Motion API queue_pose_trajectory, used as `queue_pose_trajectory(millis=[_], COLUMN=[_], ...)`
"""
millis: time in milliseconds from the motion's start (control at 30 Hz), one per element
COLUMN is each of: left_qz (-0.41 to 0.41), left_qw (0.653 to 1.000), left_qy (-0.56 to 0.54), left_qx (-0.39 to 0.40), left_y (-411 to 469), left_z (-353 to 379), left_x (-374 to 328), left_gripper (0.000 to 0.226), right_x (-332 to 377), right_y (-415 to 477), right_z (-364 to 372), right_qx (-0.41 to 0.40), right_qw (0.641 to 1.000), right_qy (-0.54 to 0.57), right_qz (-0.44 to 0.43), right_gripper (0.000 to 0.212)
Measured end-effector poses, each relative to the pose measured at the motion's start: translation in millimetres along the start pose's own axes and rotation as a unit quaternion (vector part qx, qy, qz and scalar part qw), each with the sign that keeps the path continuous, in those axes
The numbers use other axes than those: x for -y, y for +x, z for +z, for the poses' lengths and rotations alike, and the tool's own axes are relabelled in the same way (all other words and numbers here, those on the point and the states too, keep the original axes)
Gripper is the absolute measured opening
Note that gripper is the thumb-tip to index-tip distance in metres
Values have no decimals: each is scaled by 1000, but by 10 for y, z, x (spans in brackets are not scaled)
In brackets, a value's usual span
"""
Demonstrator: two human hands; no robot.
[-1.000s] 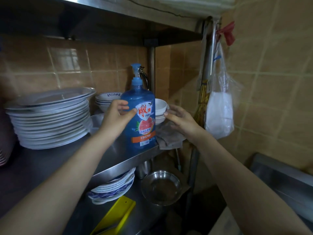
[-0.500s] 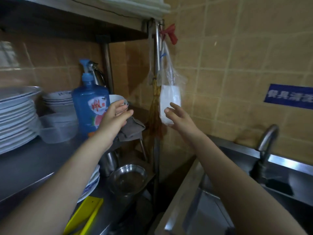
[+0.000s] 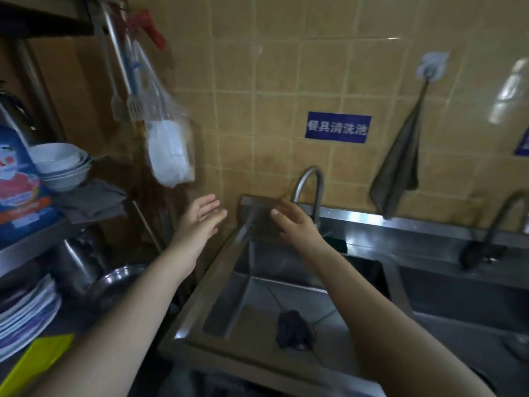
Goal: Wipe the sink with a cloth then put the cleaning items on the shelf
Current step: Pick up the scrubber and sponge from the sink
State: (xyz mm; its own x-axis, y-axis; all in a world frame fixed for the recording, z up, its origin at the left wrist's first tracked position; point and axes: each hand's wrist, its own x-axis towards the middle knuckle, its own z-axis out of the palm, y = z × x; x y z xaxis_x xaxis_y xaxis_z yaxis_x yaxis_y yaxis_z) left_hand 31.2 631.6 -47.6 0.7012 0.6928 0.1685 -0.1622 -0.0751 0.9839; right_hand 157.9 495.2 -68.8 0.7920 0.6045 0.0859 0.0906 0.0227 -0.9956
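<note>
The blue dish-soap bottle (image 3: 17,181) stands on the steel shelf (image 3: 31,245) at the far left, with a grey cloth (image 3: 91,200) lying beside it on the shelf's right end. My left hand (image 3: 200,219) hovers open between the shelf and the steel sink (image 3: 217,285), holding nothing. My right hand (image 3: 294,222) is open over the sink's back left corner, just in front of the curved tap (image 3: 309,184). A dark crumpled rag (image 3: 294,329) lies on the sink bottom.
White bowls (image 3: 61,167) sit behind the cloth. A plastic bag (image 3: 169,150) hangs from the shelf post. Stacked plates (image 3: 25,316), a steel bowl (image 3: 114,282) and a yellow item (image 3: 34,365) are on the lower shelf. A grey towel (image 3: 400,173) hangs on the wall; a second basin (image 3: 463,299) lies right.
Both hands have left the bottle and cloth on the shelf and swung right toward the sink. My view has turned right, so the sink and taps now fill the frame.
</note>
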Motion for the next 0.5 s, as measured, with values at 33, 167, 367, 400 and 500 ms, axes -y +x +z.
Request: queue_pose_trajectory(millis=[33,167,367,400,500], left_qz=[-3,-12,-43,-47,-67], left_qw=[1000,999,994,993,988], left_qy=[-1,11,45,49,60], left_qx=[9,38,85,94,127], left_y=[-41,-163,-61,-29,111], left_z=[139,574,1012,1084,1301], left_x=[27,141,401,451,657], left_gripper=[38,37,28,29,27], right_x=[-27,-146,-317,-339,-468], right_y=[-55,-224,-303,-301,-226], right_z=[-149,-613,-1107,-1172,-1354], right_qx=[-12,-62,-112,-120,-145], right_qw=[1000,998,993,992,987], right_qy=[0,0,-11,-8,-22], right_qz=[4,19,40,44,60], right_gripper=[56,54,53,53,52])
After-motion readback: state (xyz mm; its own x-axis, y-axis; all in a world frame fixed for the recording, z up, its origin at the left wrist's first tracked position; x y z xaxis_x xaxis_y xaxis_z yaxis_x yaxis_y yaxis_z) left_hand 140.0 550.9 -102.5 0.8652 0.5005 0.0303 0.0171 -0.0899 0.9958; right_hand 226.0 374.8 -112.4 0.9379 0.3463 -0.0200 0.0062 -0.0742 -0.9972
